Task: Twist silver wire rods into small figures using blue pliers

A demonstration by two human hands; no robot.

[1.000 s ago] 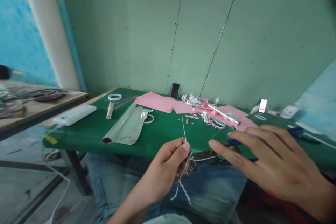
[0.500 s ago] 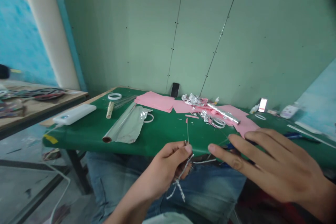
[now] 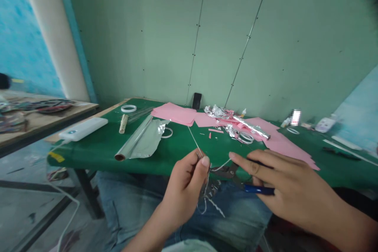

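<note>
My left hand [image 3: 186, 183] pinches a thin wire wrapped with twisted foil strands [image 3: 206, 199]; the bare wire end sticks up and to the left, and the foil strands hang over my lap. My right hand [image 3: 283, 189] grips blue-handled pliers [image 3: 236, 175] whose metal jaws point left, close to the wire just right of my left fingers. Both hands hover in front of the near edge of the green table [image 3: 103, 145].
On the table lie a foil roll [image 3: 138, 141], pink paper sheets [image 3: 177, 113], crumpled foil [image 3: 217, 112], tape rings [image 3: 129, 108], a white power bank [image 3: 84, 128] and a dark phone [image 3: 197, 101] leaning on the wall. A second wooden table [image 3: 44, 116] stands at left.
My right hand moved left and down from an open-fingered pose, and now holds the pliers with their jaws at the wire. My left hand tilted the wire's free end to the left.
</note>
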